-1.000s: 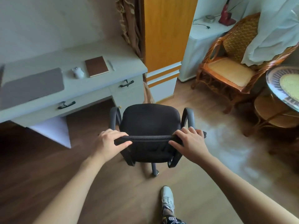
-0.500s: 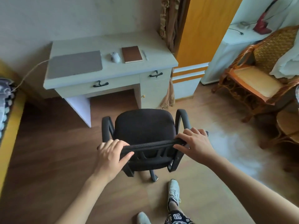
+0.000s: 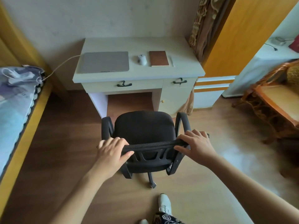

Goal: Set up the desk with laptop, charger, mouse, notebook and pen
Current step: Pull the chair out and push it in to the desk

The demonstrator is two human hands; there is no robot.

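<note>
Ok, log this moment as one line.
hands: left hand and right hand grip black office chair backrest | white desk: closed grey laptop, white mouse, brown notebook

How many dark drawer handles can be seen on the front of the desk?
2. One handle is on the wide drawer below the laptop. The other handle is on the narrow drawer at the right, below the notebook. None seems hidden.
</note>
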